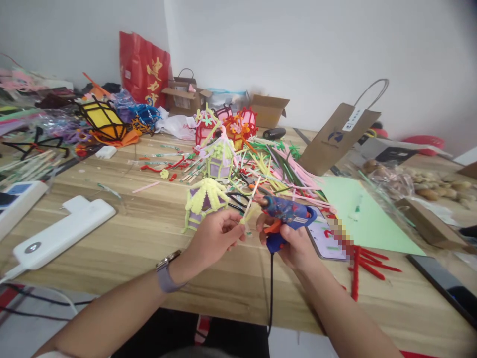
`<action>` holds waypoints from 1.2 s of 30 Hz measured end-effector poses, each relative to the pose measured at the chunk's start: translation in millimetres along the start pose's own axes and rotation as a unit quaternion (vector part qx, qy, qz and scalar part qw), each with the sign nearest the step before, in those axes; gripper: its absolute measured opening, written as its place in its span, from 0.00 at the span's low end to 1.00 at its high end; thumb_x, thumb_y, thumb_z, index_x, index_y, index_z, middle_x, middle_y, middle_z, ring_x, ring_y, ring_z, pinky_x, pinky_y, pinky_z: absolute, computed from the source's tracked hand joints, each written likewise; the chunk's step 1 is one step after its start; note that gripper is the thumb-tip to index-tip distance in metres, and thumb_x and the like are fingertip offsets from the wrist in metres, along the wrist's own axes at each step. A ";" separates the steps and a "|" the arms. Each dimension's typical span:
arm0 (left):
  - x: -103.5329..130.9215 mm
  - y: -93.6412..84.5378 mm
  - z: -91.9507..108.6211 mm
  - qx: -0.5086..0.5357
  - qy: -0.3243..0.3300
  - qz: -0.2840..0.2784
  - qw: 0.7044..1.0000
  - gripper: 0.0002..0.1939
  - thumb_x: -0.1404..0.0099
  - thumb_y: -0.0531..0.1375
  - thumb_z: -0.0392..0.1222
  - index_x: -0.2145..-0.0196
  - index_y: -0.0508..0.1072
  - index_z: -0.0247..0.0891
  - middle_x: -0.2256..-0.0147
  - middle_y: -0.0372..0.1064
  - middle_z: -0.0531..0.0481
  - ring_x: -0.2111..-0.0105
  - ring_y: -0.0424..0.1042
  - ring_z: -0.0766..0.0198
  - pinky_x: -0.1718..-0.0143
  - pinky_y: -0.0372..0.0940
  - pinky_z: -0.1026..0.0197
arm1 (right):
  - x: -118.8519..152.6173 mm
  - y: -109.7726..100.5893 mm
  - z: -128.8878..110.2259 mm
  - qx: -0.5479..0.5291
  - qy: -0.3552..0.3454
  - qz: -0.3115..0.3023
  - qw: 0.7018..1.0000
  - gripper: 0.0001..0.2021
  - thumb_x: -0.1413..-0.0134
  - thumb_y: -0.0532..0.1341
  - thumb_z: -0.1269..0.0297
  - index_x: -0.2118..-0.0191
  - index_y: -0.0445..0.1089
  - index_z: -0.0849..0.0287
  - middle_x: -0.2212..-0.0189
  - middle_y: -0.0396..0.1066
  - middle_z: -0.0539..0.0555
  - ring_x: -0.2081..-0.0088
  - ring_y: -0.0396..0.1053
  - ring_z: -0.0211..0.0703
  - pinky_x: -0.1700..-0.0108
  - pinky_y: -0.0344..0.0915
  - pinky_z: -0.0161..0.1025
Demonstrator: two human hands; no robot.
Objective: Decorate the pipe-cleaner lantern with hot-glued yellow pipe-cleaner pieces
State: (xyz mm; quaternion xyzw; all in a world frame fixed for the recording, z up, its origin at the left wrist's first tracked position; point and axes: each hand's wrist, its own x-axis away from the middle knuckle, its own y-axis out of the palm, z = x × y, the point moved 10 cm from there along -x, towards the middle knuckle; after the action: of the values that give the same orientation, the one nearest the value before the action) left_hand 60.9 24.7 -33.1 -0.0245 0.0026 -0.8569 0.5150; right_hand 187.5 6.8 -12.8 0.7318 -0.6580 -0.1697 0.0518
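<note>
Several pipe-cleaner lanterns (219, 154) already stood finished on the bench (149, 223); plenty of loose stems (a bright tangle) lay unused. The left hand (214, 233) pinched a pale yellow pipe cleaner (249, 211) between closed fingertips. The right hand (294, 246) was wrapped around a blue glue gun (288, 216), nozzle at that stem.

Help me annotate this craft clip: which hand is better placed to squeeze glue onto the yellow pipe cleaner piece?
Right. The right hand already grips the blue glue gun, its nozzle aimed at the yellow pipe cleaner piece. The left hand is busy pinching that piece in its fingers.
</note>
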 end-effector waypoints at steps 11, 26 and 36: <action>1.1 11.5 -7.1 0.061 -0.039 -0.038 0.997 0.13 0.42 0.60 0.46 0.65 0.70 0.33 0.75 0.73 0.51 0.82 0.62 0.73 0.81 0.56 0.69 | -6.4 -11.4 3.4 -0.028 -0.006 0.047 0.998 0.17 0.60 0.69 0.48 0.74 0.72 0.59 0.80 0.69 0.49 0.81 0.65 0.35 0.79 0.63 0.33; -5.1 -9.8 -3.9 0.022 0.019 0.041 0.999 0.12 0.37 0.57 0.48 0.66 0.71 0.35 0.71 0.73 0.49 0.80 0.67 0.70 0.78 0.63 0.67 | 0.5 -40.6 -26.8 0.174 0.043 0.000 0.984 0.19 0.60 0.69 0.47 0.77 0.70 0.61 0.83 0.69 0.52 0.88 0.55 0.32 0.86 0.52 0.33; -7.6 -13.2 -8.5 0.024 0.027 0.051 0.998 0.11 0.37 0.58 0.46 0.65 0.73 0.34 0.70 0.74 0.48 0.75 0.71 0.67 0.73 0.67 0.65 | 0.1 -39.9 -13.9 0.285 0.108 -0.019 0.952 0.24 0.53 0.63 0.41 0.77 0.70 0.62 0.86 0.65 0.50 0.88 0.53 0.30 0.86 0.46 0.32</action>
State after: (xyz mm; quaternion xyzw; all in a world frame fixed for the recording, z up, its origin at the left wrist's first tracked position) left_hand 52.5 37.4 -41.6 0.0113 -0.0032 -0.8299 0.5578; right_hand 229.5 9.8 -11.8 0.7423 -0.6556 0.1039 -0.0916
